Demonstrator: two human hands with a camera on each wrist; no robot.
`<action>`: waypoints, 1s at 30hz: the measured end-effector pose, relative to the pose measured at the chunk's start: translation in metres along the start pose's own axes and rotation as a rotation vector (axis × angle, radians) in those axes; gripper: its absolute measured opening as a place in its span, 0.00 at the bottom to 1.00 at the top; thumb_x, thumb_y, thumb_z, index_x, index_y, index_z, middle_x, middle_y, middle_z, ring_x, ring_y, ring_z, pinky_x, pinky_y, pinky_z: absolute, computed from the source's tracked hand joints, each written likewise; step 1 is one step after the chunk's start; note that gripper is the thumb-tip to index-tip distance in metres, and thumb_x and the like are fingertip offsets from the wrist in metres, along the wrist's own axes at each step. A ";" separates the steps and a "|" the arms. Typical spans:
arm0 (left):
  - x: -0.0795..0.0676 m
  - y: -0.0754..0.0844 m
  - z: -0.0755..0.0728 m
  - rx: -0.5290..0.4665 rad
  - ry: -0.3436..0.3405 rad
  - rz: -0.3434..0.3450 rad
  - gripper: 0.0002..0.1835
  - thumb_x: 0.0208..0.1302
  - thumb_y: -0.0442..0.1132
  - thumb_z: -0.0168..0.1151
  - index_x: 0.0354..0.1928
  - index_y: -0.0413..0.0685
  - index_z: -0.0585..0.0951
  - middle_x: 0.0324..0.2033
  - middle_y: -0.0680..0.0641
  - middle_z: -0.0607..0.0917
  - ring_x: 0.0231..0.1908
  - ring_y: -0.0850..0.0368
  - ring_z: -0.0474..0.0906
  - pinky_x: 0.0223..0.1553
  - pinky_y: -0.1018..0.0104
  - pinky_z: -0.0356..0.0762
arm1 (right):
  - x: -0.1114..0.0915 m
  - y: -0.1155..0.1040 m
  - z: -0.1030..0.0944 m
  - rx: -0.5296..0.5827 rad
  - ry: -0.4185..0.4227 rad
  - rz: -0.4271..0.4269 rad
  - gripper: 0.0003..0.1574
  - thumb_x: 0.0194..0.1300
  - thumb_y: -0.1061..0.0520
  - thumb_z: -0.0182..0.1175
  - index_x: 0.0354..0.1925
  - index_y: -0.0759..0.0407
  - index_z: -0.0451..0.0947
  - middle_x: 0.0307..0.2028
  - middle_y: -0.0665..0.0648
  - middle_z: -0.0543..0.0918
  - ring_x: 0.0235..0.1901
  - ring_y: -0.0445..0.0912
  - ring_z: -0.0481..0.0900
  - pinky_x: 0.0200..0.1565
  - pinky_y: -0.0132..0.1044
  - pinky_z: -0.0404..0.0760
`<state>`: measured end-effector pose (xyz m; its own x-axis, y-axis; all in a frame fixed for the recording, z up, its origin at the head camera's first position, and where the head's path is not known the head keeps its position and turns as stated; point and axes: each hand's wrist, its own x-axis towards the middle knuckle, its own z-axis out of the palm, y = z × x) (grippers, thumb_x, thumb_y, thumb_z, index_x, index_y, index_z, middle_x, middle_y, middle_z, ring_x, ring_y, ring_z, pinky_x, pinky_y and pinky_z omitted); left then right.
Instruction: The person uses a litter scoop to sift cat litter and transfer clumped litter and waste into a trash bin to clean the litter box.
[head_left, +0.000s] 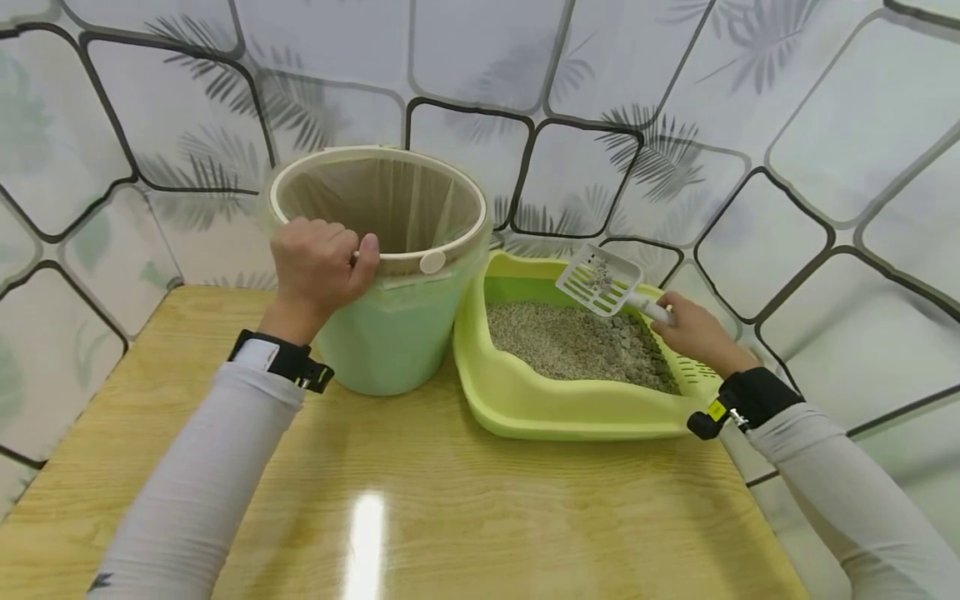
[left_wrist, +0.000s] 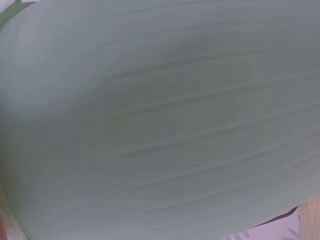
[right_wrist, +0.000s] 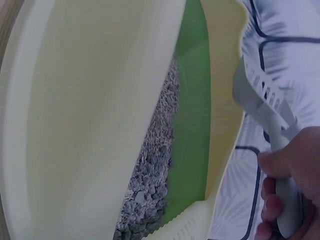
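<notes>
My right hand (head_left: 693,332) grips the handle of a pale slotted litter scoop (head_left: 600,281). The scoop is held above the back of a yellow-green litter box (head_left: 570,417), with a small clump of grey litter on its slots. Grey-brown litter (head_left: 570,346) covers the floor of the box; darker clumps lie along its right side. My left hand (head_left: 318,267) grips the near-left rim of a mint-green trash bin (head_left: 393,337), thumb on top. A translucent bag (head_left: 405,196) lines the bin. In the left wrist view, the ribbed bin wall (left_wrist: 175,120) fills nearly everything and hides the hand.
Bin and box stand side by side on a wood-grain tabletop (head_left: 480,517). Behind and on both sides hangs a pale wall covering (head_left: 480,67) with dark lines and leaf prints. It comes close behind the scoop and the box.
</notes>
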<state>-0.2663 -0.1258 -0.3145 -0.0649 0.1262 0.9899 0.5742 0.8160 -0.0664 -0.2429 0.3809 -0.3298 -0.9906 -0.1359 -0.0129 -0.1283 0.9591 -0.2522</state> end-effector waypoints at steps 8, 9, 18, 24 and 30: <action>0.001 0.000 0.000 0.003 -0.007 0.002 0.25 0.60 0.48 0.44 0.07 0.52 0.54 0.06 0.52 0.55 0.08 0.54 0.51 0.15 0.58 0.47 | -0.001 -0.027 0.010 -0.058 0.031 0.024 0.17 0.65 0.55 0.46 0.50 0.61 0.62 0.32 0.63 0.74 0.19 0.50 0.67 0.20 0.41 0.64; 0.001 0.000 0.000 0.005 -0.009 0.002 0.25 0.60 0.48 0.44 0.07 0.52 0.54 0.06 0.52 0.55 0.08 0.54 0.51 0.15 0.58 0.47 | 0.000 -0.028 0.011 -0.044 0.027 0.025 0.18 0.65 0.54 0.47 0.50 0.62 0.62 0.33 0.64 0.74 0.20 0.50 0.67 0.20 0.41 0.64; 0.001 -0.001 0.001 0.007 -0.015 -0.009 0.24 0.59 0.47 0.44 0.07 0.52 0.55 0.06 0.52 0.55 0.08 0.53 0.52 0.15 0.58 0.48 | 0.012 -0.013 0.010 0.629 -0.374 0.151 0.20 0.70 0.47 0.45 0.46 0.64 0.63 0.24 0.54 0.62 0.17 0.42 0.52 0.25 0.37 0.59; 0.000 -0.001 0.002 0.005 -0.012 -0.011 0.24 0.59 0.47 0.44 0.07 0.52 0.54 0.06 0.52 0.55 0.08 0.54 0.51 0.15 0.58 0.48 | 0.011 0.004 0.005 0.902 -0.640 0.140 0.24 0.71 0.47 0.43 0.53 0.64 0.64 0.26 0.52 0.64 0.15 0.40 0.50 0.25 0.37 0.57; 0.001 0.000 0.002 0.012 -0.009 -0.009 0.24 0.59 0.47 0.43 0.07 0.51 0.54 0.06 0.52 0.54 0.08 0.54 0.50 0.15 0.58 0.47 | 0.009 0.005 0.010 0.634 -0.448 0.100 0.26 0.69 0.48 0.46 0.51 0.68 0.62 0.26 0.57 0.64 0.17 0.43 0.54 0.26 0.39 0.60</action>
<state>-0.2681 -0.1249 -0.3134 -0.0772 0.1234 0.9894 0.5640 0.8237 -0.0587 -0.2520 0.3824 -0.3411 -0.8653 -0.2727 -0.4205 0.1458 0.6657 -0.7319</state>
